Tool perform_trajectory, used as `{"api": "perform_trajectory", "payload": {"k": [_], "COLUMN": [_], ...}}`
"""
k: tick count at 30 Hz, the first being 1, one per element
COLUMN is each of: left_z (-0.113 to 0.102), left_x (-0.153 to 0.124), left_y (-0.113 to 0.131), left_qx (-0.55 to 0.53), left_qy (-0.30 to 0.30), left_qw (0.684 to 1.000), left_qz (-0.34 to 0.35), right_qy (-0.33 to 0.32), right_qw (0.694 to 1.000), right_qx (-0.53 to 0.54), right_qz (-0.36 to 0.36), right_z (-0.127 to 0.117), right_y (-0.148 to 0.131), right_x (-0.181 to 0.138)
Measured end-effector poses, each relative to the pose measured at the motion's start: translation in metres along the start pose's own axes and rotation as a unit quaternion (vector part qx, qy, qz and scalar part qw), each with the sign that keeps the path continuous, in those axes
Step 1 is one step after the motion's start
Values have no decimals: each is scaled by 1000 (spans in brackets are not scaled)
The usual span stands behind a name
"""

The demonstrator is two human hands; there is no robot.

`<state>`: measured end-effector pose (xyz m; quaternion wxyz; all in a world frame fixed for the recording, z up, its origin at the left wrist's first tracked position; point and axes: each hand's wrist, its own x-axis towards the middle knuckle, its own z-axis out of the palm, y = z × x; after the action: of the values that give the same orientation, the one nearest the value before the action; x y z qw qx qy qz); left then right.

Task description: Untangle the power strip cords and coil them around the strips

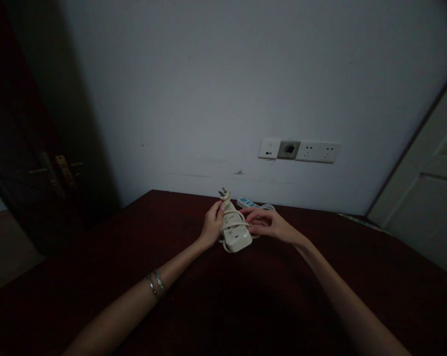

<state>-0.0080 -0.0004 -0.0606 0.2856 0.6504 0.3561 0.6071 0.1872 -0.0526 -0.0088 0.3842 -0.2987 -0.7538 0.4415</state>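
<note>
A white power strip is held up over the dark red table, its own white cord looped around the middle. My left hand is closed around its left side, with the thumb near the base of the plug. The plug's metal prongs point up and away from me. On the other side, my right hand pinches the cord where it crosses the strip's right edge. Part of the cord hangs below the strip on the left.
Behind my right hand lies a second power strip with blue sockets and a pale coiled cord. The dark red table meets a wall with outlets. A thin flat strip lies at the right; a dark door stands left.
</note>
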Motion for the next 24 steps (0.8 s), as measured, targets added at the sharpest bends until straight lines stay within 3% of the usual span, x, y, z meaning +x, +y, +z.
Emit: {"api": "perform_trajectory", "payload": {"k": [5,14,17,24], "left_z": [0,-2,-3,-10], "left_x": [2,4,2,-3], "left_y": [0,0,8,26], "left_qx": [-29,-63,-48,90], "left_qy": [34,-116,-174,-234], "left_qw": [999,991,983,956], "left_qz": [-17,-1,28,149], "right_qy": [17,164,187,211], "right_qw": [1000,960,951,964], "right_qx": [-11,-203,-210,-140], "right_qz": [-10,-105,-129,-76], "right_z": [2,0,0,0], "right_y": [-3,-4,-1,-2], "right_x": [0,2,2,1]}}
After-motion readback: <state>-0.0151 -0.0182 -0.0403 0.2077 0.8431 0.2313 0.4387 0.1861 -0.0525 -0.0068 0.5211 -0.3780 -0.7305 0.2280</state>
